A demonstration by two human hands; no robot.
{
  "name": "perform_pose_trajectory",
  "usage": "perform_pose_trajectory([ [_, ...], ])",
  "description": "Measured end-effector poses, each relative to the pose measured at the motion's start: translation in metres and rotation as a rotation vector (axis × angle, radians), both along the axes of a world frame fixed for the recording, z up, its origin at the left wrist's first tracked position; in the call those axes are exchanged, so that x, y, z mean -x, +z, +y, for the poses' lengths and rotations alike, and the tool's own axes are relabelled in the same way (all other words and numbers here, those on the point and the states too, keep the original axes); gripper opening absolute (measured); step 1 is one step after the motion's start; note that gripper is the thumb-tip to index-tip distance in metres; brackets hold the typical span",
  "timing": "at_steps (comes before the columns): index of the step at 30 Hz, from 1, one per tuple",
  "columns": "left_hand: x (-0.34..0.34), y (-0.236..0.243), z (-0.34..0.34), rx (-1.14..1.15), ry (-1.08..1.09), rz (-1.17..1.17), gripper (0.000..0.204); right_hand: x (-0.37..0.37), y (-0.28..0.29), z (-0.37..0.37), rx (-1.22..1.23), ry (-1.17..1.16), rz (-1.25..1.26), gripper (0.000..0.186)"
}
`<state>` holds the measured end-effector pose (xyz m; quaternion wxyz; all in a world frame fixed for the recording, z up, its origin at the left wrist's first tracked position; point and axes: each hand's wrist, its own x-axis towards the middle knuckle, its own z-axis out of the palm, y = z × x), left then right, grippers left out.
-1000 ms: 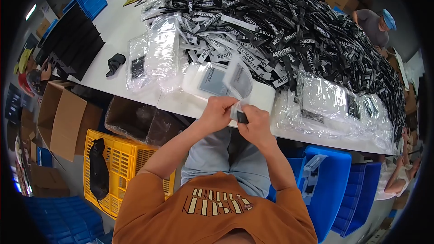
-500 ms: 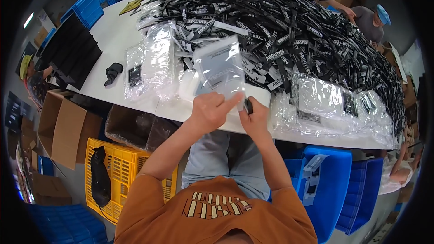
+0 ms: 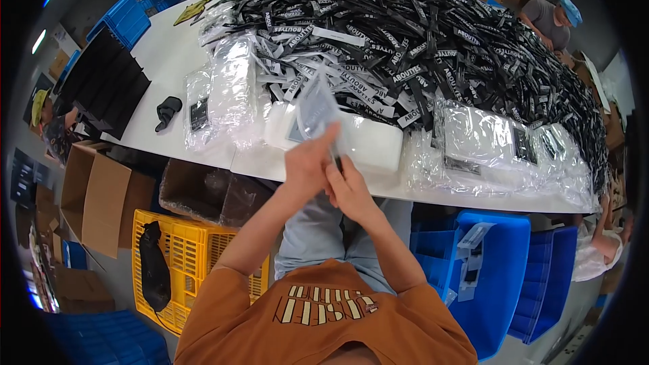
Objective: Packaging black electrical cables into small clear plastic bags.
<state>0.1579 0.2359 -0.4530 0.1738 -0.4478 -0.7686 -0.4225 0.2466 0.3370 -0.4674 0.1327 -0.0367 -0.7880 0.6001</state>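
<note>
My left hand [image 3: 309, 167] pinches a translucent plastic bag [image 3: 318, 111], blurred by motion and tilted almost edge-on. Close against it, my right hand [image 3: 349, 189] is closed at the bag's lower end. A small dark item shows between the two hands; its kind is unclear. Under and behind the bag lies a white stack [image 3: 375, 140], perhaps more bags, at the table edge. Past it rises a large heap of black and white printed strip packets [image 3: 433, 40].
Clear-wrapped bundles [image 3: 236, 88] lie left, more wrapped bundles [image 3: 483, 136] right. Black trays [image 3: 108, 84] stand on the table's far left. Below are a yellow crate [image 3: 182, 257], an open carton [image 3: 108, 196] and a blue bin [image 3: 490, 284]. Several people are around the table.
The bag has turned from facing me to nearly edge-on and shifted slightly left. My right hand has moved left and down, up against my left hand.
</note>
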Motion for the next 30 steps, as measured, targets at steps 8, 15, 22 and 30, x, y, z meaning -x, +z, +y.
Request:
perform_pose_trajectory([
  [8,-0.02,0.003,-0.001,0.113,-0.047,0.09,0.061,-0.001,-0.012,0.02,0.255,-0.056,0.033,0.015],
  [15,-0.039,0.018,-0.001,0.184,-0.214,0.1,0.065,-0.006,-0.019,0.023,0.157,-0.168,0.052,0.007],
  [22,0.012,0.069,-0.003,0.273,-0.349,0.412,0.058,-0.007,-0.007,0.026,0.173,0.077,0.058,0.012],
  [30,0.044,0.057,-0.016,0.614,-0.364,-0.529,0.012,-0.018,0.008,0.031,0.589,0.122,-0.118,0.014],
])
